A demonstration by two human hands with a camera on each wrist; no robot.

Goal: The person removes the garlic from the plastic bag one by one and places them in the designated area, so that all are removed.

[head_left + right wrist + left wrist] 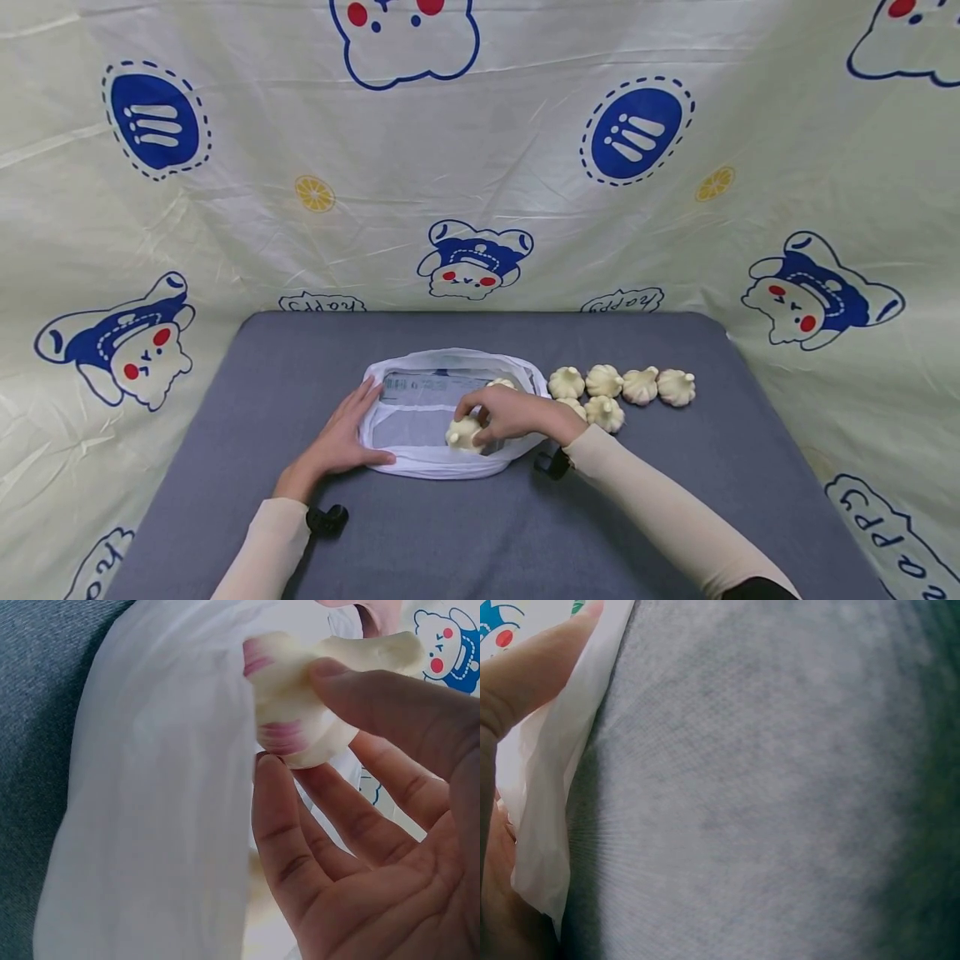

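In the head view, a white plastic bag (450,463) lies with its mouth spread wide. My left hand (341,433) rests against its left end, fingers and thumb spread along the rim. The left wrist view shows the left thumb (532,671) straight across the plastic. Over the bag's right half, my right hand (510,414) pinches a garlic bulb (462,434) between thumb and fingers. Pink streaks and a pale stem show on this bulb in the right wrist view. Another garlic bulb (501,383) shows partly behind the right hand, inside the bag.
Several garlic bulbs (640,386) stand in two rows on the grey table (675,517), right of the bag. One bulb (573,407) in the nearer row is partly hidden by the right wrist. A printed sheet (480,196) hangs behind the table.
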